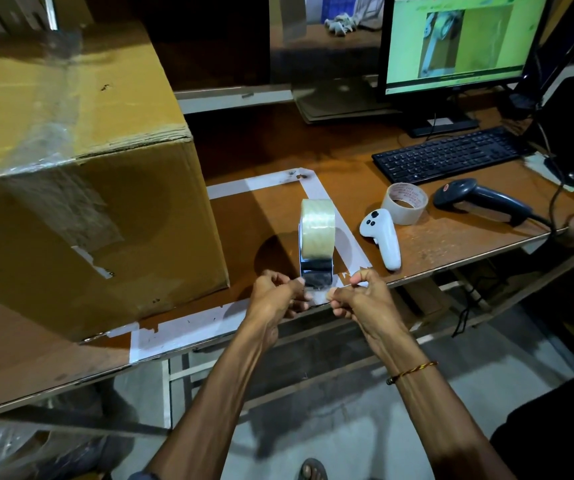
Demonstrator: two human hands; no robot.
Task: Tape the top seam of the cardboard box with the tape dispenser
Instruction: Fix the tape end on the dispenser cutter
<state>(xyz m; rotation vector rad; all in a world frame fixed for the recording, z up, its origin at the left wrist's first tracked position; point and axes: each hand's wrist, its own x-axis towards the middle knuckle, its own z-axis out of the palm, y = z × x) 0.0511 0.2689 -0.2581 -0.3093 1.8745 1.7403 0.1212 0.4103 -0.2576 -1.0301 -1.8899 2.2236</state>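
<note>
1. Head view: dispenser [316,244] upright on counter [451,237] edge, just ahead of both grips.
2. Left hand [278,296] and right hand [358,296] pinch the loose tape end [318,296].
3. Box [81,188] left of grips; top seam already looks taped.
4. Judgement: dispenser light, rigid; tape thin, sticky, folds onto itself. Hold the frame, not the film.

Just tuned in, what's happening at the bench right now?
A person stands at the wooden bench with the tape dispenser set near its front edge. The left hand and right hand both pinch at the dispenser's near end, apparently freeing the tape end. The cardboard box sits to the left, untouched; its top already shows clear tape. A spare tape roll, white controller and barcode scanner lie to the right.
</note>
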